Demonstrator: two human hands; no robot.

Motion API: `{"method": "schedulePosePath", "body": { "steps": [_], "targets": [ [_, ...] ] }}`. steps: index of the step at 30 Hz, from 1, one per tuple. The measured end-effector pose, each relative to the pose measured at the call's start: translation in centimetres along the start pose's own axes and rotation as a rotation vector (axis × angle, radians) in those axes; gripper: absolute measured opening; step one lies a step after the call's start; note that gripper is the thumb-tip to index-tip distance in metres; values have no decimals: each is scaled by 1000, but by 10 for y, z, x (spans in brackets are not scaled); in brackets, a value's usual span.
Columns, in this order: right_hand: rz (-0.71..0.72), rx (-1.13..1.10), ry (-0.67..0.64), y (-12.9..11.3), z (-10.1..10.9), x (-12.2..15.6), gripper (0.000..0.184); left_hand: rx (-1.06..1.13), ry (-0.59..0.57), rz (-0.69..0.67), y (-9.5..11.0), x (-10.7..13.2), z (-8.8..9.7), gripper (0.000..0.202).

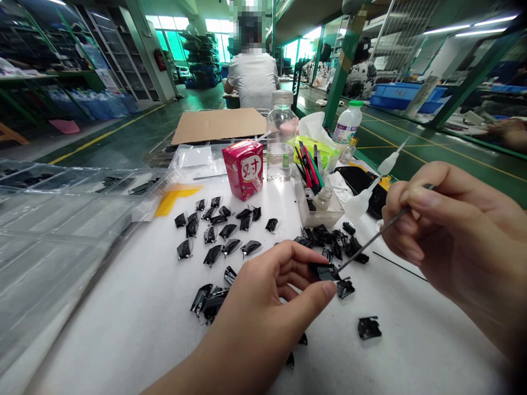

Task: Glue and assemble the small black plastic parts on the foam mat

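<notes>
Right hand (453, 230) reads raised at my view's edge, its grip pinching a slim steel pick (373, 237) between thumb and fingers. Left hand (267, 299) is curled, clenching a small black plastic piece (323, 271) above the white desk (135, 340), pick tip touching it.

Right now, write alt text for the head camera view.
The left hand holds a small black part while the right hand touches it with a thin metal pick. More black parts lie scattered on a white worktable, and a co-worker sits beyond, facing away.
</notes>
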State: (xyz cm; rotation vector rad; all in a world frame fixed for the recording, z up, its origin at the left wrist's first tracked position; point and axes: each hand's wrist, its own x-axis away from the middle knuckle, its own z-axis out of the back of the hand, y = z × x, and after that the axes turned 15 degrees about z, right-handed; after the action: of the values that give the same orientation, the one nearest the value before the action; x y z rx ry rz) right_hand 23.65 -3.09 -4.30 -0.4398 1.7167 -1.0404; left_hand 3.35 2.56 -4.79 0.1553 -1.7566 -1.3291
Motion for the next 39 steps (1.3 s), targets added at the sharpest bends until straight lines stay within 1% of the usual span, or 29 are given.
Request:
{"method": "schedulePosePath", "body": {
  "steps": [11, 17, 22, 27, 30, 33, 36, 37, 39],
  "targets": [
    [9, 20, 6, 0, -2, -3, 18, -13, -8, 2, 0, -1, 0, 19],
    [21, 37, -14, 0, -2, 0, 17, -36, -6, -6, 0, 0, -2, 17],
    [15, 22, -60, -1, -3, 2, 19, -42, -1, -8, 1, -2, -2, 17],
    [6, 22, -14, -1, -2, 0, 17, -43, -12, -3, 0, -1, -1, 17],
    [88, 54, 23, 0, 2, -5, 15, -53, -14, -5, 1, 0, 0, 17],
    [280, 177, 81, 5, 9, -10, 12, -63, -19, -5, 2, 1, 1, 17],
    [459, 330, 93, 15, 12, -16, 16, -56, -18, -6, 1, 0, 0, 17],
    [486, 361, 82, 19, 12, -17, 16, -53, -15, -12, 1, 0, -1, 17],
    [489, 385, 43, 27, 12, -20, 16, -50, -5, -31, -1, -1, -2, 18]
  ]
}}
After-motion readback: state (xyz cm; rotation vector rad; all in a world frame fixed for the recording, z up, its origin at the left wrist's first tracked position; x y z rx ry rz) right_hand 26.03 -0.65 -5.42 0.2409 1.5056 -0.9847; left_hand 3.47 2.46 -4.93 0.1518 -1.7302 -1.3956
